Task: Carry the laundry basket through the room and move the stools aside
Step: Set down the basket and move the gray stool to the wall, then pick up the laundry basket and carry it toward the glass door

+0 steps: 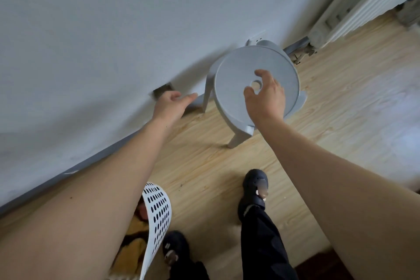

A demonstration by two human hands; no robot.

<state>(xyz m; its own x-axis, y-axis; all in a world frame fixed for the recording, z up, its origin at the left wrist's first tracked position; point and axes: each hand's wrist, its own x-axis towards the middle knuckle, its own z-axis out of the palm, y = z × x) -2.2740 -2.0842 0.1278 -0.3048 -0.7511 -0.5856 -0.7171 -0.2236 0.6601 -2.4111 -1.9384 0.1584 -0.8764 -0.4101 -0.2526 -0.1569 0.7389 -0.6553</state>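
Note:
A grey round plastic stool (236, 79) with a hole in the middle of its seat stands on the wooden floor against the white wall. A second grey stool's rim shows just behind it. My right hand (266, 95) hovers over the seat with fingers spread around the centre hole, holding nothing. My left hand (171, 104) reaches out to the left of the stool, near one leg, fingers loosely apart and empty. The white perforated laundry basket (158, 213) sits on the floor by my left leg at the bottom, with brown and yellow cloth inside, partly hidden by my left arm.
The white wall (113, 29) with a grey skirting board runs diagonally on the left. A white radiator (363, 4) stands at the top right. My feet in dark clogs (255, 188) are on the light wooden floor (341, 98).

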